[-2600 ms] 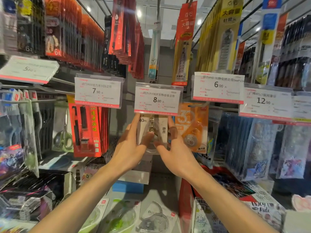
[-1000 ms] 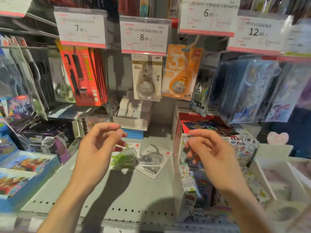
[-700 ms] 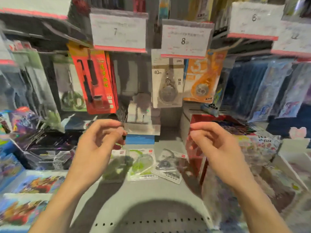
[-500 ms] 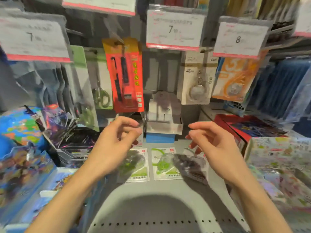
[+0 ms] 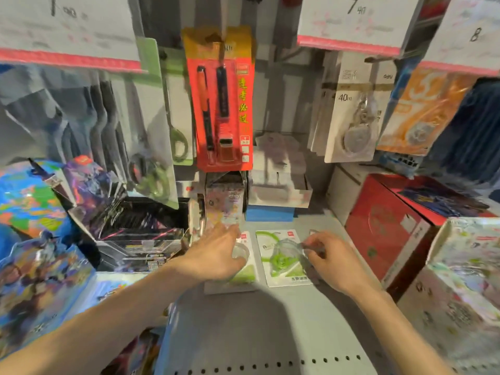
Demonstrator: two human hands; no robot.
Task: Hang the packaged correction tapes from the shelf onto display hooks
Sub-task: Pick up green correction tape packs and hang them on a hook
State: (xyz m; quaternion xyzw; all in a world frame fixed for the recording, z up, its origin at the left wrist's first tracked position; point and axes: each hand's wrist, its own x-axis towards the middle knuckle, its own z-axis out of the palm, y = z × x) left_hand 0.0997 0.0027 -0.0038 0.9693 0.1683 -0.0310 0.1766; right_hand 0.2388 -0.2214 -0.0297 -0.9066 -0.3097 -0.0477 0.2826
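Three packaged correction tapes lie side by side on the grey shelf (image 5: 257,328). My left hand (image 5: 216,257) rests palm down on the left green pack (image 5: 244,276), fingers spread, covering most of it. The middle green pack (image 5: 282,259) lies uncovered between my hands. My right hand (image 5: 331,262) covers the third pack, and its thumb and forefinger pinch that pack's edge beside the middle one. On a hook at the upper right hangs a white 40m correction tape pack (image 5: 351,117), with an orange pack (image 5: 422,112) to its right.
Red pen packs (image 5: 220,98) and scissors (image 5: 167,125) hang above the shelf, with price tags (image 5: 349,23) in front of the hooks. Card boxes (image 5: 135,231) crowd the left, a red box (image 5: 384,228) and printed boxes (image 5: 460,288) the right. A blue-and-white box (image 5: 270,204) stands at the back.
Both hands left the hung white pack, dropped to the shelf and reached onto the packs lying there. The view swung down and to the left.
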